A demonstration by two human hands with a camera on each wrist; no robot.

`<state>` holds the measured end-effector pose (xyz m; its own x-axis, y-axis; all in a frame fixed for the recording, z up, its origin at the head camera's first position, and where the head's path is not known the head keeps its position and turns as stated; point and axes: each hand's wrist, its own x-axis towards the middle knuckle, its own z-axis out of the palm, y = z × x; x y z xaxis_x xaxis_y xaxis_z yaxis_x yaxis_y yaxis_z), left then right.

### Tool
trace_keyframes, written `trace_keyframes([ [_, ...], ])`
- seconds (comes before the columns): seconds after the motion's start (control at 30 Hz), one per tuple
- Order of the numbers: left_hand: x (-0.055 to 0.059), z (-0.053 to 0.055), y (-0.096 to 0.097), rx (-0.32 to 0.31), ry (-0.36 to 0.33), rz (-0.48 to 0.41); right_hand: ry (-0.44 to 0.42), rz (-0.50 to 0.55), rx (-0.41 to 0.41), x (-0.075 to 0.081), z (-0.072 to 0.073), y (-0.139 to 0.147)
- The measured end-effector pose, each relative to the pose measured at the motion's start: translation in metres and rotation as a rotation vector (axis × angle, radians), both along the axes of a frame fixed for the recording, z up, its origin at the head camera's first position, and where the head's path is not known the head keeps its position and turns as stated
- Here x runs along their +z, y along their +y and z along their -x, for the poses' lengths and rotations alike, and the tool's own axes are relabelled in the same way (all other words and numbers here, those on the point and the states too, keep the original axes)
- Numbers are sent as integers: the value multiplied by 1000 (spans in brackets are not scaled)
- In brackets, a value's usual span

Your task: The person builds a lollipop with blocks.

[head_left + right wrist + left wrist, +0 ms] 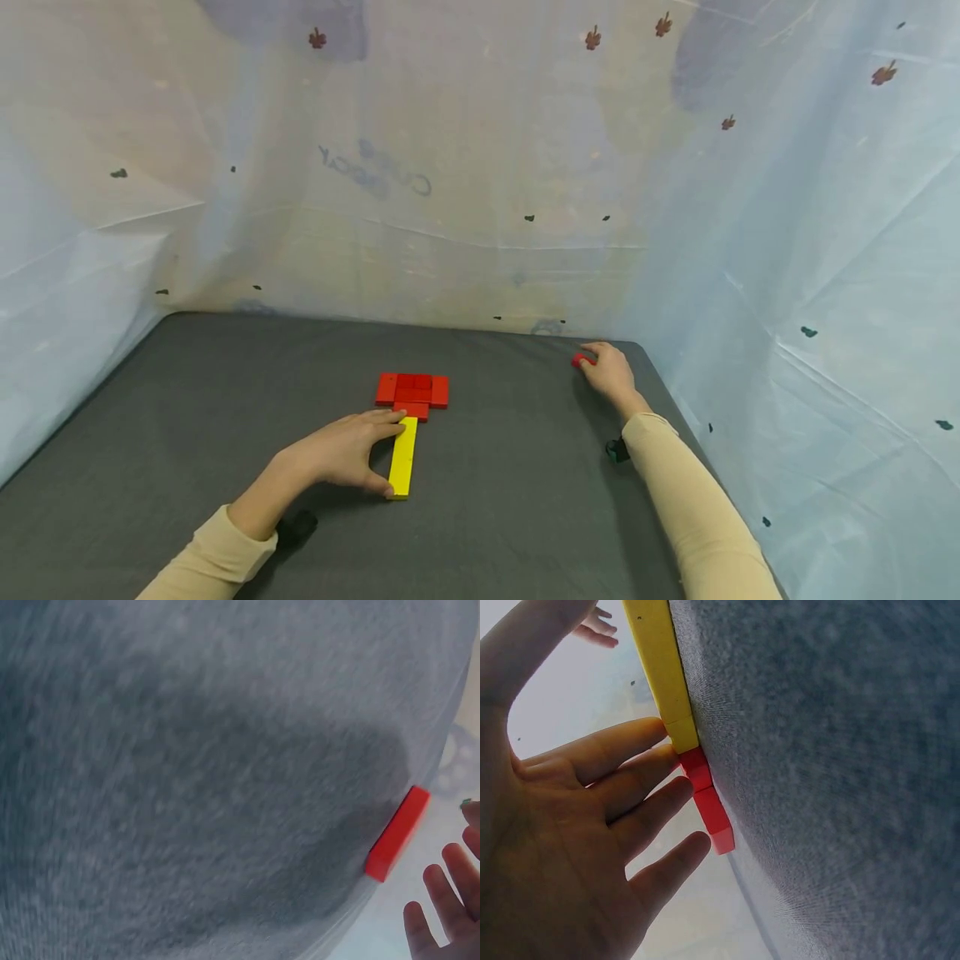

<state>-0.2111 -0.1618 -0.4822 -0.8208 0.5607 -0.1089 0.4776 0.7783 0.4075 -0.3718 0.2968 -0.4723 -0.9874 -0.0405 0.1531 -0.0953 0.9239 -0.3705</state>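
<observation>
My left hand [345,450] spans the long side of a yellow block [403,458], thumb by its near end and fingers at its far end. In the left wrist view the fairly straight fingers [641,739] reach the yellow block and the red blocks [712,810] lined up beyond it. Several red blocks [413,388] lie together past the yellow one. At the far right my right hand [611,375] reaches beside a single red block [579,360]. From the right wrist, this red block [397,834] sits on the cloth with the spread fingers [442,896] apart from it.
A dark grey cloth [510,467] covers the table. Translucent plastic sheeting [450,183] hangs behind the table and along both sides, close to the table's right edge near the right arm.
</observation>
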Motion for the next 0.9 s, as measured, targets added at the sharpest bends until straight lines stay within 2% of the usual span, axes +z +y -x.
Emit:
trace_keyframes([
  [0.13,1,0,0,4,-1,-3,-41,-16,-16,-4,5,10],
  [0.3,3,0,0,3,-8,-3,-70,-21,-21,-7,3,17],
  [0.6,3,-1,1,2,-8,-4,-25,-39,-14,-13,-1,19],
  [0.9,4,-2,0,3,-22,-8,-59,-31,-19,-16,2,18],
])
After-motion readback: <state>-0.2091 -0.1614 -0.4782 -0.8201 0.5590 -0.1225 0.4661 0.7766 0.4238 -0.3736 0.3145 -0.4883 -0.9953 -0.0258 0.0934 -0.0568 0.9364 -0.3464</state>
